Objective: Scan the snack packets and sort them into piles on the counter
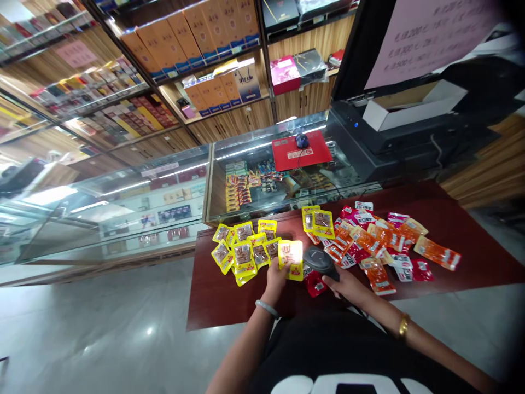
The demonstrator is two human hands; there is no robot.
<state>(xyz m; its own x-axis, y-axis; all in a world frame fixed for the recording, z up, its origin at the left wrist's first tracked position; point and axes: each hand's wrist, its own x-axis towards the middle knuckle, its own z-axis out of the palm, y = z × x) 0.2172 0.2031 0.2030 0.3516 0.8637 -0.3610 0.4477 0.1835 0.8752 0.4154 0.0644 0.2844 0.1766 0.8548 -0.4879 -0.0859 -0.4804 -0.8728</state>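
My left hand (pixel 277 277) pinches a yellow snack packet (pixel 296 272) by its left edge, with a bright patch of light across its upper part. Closed round the handle of a black barcode scanner (pixel 319 259) is my right hand (pixel 343 285); the scanner's head faces the packet. Left of my left hand lies a loose heap of yellow snack packets (pixel 243 254). Two more yellow packets (pixel 322 223) rest beyond the scanner. To the right, orange snack packets (pixel 366 239) are mixed with red and white ones (pixel 402 266).
The packets lie on a dark red tabletop (pixel 221 301). Behind it stands a glass display counter (pixel 246 156) with a red mat (pixel 287 156) and a mouse (pixel 302 141). A black machine (pixel 369 148) with an open white box (pixel 414 112) stands at the right. Shelves of boxed goods (pixel 192 33) line the back.
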